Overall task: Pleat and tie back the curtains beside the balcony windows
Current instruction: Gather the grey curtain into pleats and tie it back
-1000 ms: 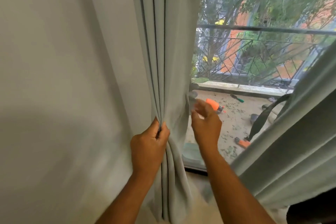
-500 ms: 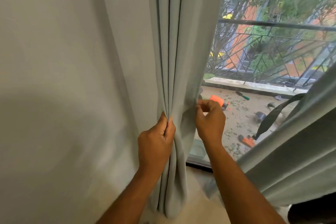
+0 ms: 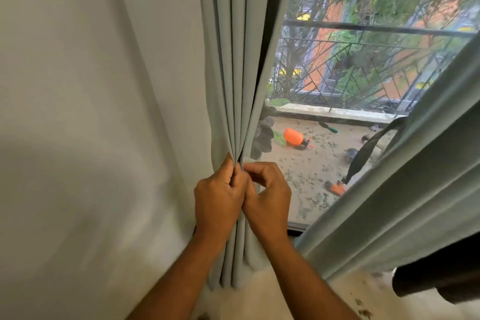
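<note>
— Judging by the folds, how much has been done?

— Several pleats of the pale grey-green fabric curtain [image 3: 233, 65], hanging between the white wall [image 3: 91, 112] and the balcony window [image 3: 350, 73], are gathered. They are pinched by the fingers [image 3: 230, 171] of the left hand [image 3: 218, 200], while the last fold is gripped by the right hand [image 3: 267, 197], touching it.

— And what is left?

— No tie-back is fastened yet; a dark strap [image 3: 363, 156] is seen by the second curtain [image 3: 405, 195].

A plain pale wall [image 3: 78, 112] fills the left. Daylight enters through a window [image 3: 363, 86] onto a balcony (leaf-littered floor, dark metal railing [image 3: 376, 30]), trees beyond.
</note>
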